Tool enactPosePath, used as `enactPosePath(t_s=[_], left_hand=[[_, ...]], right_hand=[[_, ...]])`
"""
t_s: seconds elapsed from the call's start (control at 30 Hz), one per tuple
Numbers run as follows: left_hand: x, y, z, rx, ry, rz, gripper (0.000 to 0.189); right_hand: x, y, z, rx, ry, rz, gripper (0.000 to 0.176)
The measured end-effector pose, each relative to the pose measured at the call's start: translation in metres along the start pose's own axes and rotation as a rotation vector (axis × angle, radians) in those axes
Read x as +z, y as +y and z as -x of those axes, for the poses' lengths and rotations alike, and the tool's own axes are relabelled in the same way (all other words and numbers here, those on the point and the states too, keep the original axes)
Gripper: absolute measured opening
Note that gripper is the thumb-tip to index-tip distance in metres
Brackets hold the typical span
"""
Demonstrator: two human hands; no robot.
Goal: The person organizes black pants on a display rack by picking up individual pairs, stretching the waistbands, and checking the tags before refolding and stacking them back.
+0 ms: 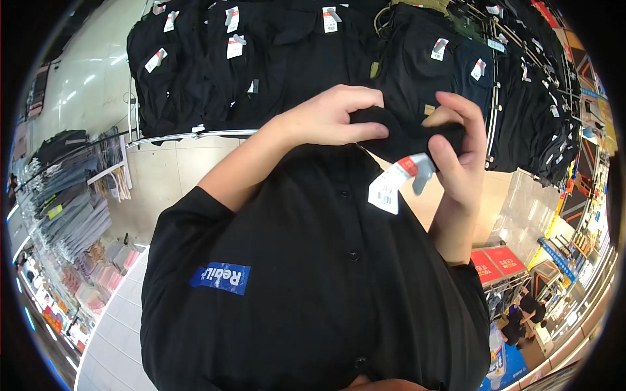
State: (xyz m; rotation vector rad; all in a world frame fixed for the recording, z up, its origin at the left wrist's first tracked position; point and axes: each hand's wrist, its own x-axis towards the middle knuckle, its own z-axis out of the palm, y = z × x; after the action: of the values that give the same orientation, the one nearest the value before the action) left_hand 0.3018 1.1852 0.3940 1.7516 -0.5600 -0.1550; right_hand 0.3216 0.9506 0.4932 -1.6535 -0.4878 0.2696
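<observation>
Black folded cloth, which looks like part of a garment, is stretched between my two hands in front of my chest. My left hand pinches its left end, thumb below and fingers above. At the other end my right hand curls thumb and fingers around the cloth. A white and red price tag with a barcode hangs from it on a grey tab, over my black shirt. Dark garments behind make the cloth's outline hard to follow, so its full shape is hidden.
Black garments with price tags hang on a rail ahead. More dark clothing hangs at the right. Stacked clothes are at the left, above a white surface. Red signs and a person appear lower right.
</observation>
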Motion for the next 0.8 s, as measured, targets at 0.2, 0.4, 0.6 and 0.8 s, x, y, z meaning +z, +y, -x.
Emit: enactPosePath(t_s=[0.2,0.4,0.6,0.8], left_hand=[[-0.03,0.014,-0.003,0.185,-0.197,0.264,0.022],[-0.056,0.022,0.004,0.243,0.063,0.391,0.016],[-0.121,0.041,0.028,0.226,-0.072,-0.082,0.027],[-0.159,0.065,0.041,-0.061,0.196,-0.538,0.022]], right_hand=[[-0.024,0.027,-0.005,0.215,-0.718,-0.214,0.052],[-0.027,0.032,-0.006,0.398,-1.146,0.161,0.043],[-0.078,0.051,0.012,0.339,-0.523,0.626,0.041],[-0.092,0.019,-0.009,0.034,0.104,0.664,0.026]])
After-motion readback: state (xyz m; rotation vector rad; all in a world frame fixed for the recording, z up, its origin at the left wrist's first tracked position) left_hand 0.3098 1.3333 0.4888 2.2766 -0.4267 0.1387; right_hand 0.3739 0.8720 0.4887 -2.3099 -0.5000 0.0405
